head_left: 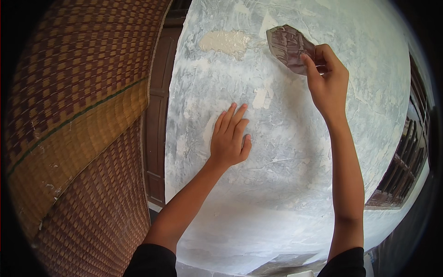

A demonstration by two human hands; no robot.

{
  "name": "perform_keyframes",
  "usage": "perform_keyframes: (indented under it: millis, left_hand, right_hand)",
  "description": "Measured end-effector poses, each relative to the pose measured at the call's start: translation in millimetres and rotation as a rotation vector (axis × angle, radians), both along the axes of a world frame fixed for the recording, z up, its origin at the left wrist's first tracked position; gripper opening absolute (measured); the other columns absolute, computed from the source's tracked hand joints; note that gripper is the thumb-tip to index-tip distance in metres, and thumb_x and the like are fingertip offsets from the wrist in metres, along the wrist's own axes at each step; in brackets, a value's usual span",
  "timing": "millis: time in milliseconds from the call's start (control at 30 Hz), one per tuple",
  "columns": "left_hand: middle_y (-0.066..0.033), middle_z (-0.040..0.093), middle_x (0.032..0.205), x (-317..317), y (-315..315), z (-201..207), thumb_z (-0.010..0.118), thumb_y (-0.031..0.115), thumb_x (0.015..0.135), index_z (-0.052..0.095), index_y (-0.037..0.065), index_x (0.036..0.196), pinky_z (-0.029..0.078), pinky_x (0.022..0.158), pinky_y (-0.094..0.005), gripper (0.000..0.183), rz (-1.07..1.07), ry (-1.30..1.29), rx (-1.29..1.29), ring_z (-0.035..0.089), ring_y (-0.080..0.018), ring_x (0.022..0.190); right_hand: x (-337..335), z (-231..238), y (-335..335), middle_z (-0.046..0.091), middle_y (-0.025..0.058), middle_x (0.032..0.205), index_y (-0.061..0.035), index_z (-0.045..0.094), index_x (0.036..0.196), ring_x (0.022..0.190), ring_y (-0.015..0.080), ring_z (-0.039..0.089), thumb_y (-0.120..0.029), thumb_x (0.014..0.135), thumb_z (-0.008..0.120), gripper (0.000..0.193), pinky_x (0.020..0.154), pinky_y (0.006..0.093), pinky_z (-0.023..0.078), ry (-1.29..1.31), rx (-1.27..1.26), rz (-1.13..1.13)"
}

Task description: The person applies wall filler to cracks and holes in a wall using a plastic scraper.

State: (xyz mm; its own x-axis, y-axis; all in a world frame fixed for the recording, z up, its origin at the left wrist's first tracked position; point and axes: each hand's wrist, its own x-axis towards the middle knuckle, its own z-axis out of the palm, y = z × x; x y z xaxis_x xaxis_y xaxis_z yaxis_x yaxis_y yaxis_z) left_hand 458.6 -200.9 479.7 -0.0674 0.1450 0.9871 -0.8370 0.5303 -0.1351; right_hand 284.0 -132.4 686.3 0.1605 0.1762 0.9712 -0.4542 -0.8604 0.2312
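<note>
In front of me rises a wall (277,152) with a rough, mottled grey and white surface. My left hand (230,134) rests against it, fingers stretched out and holding nothing. Higher up and to the right, my right hand (328,78) pinches a brown, translucent-looking flat piece (290,48) with angular edges and pale smears on it; its exact kind I cannot make out. The piece's far edge lies at or very near the wall. Left of it is a patch of thick cream-coloured paste (224,42), and a smaller whitish patch (262,98) shows below.
A woven mat (87,83) in brown and tan hangs along the left side, with white specks on it. Behind its edge stands a dark brown wooden panel (157,124). At the right, a dark barred window (404,157) is set in the wall.
</note>
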Motion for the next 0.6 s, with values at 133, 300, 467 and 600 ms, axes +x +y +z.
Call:
perform_keyframes:
  millis: [133,300,467,600]
  left_hand:
    - [-0.0192,0.047,0.148,-1.2,0.5,1.8,0.056,0.013,0.084,0.050,0.003,0.120,0.029,0.112,-0.0561,0.038,-0.007,-0.002,-0.001,0.039,-0.0407,0.140]
    - [-0.0195,0.047,0.148,-0.6,0.5,2.0,0.056,0.014,0.083,0.050,0.003,0.119,0.029,0.111,-0.0561,0.038,-0.003,-0.006,-0.005,0.039,-0.0409,0.140]
    - [-0.0200,0.048,0.147,-1.0,0.6,1.7,0.056,0.014,0.083,0.050,0.004,0.118,0.029,0.111,-0.0561,0.037,-0.022,-0.004,-0.005,0.040,-0.0408,0.139]
    - [-0.0201,0.048,0.146,0.5,-0.1,2.0,0.056,0.014,0.083,0.050,0.004,0.118,0.029,0.111,-0.0559,0.037,-0.019,-0.007,-0.010,0.040,-0.0408,0.139]
  right_hand:
    - [16.1,-10.4,-5.1,0.055,0.0042,0.080,-0.0085,0.060,0.084,0.070,0.0193,0.055,-0.002,0.072,0.069,0.016,0.055,0.0307,0.047,0.310,-0.734,-0.450]
    - [29.7,-34.4,-46.0,0.050,0.0015,0.078,-0.0122,0.055,0.075,0.075,0.0174,0.053,-0.013,0.073,0.067,0.012,0.060,0.0278,0.047,0.517,-0.907,-0.605]
    - [35.3,-47.3,-61.9,0.052,0.0023,0.077,-0.0093,0.058,0.067,0.072,0.0161,0.052,-0.014,0.070,0.068,0.012,0.054,0.0264,0.044,0.621,-0.884,-0.803]
    - [38.6,-44.0,-60.0,0.052,0.0028,0.076,-0.0085,0.058,0.064,0.072,0.0162,0.053,-0.013,0.070,0.068,0.012,0.052,0.0262,0.044,0.681,-0.851,-0.809]
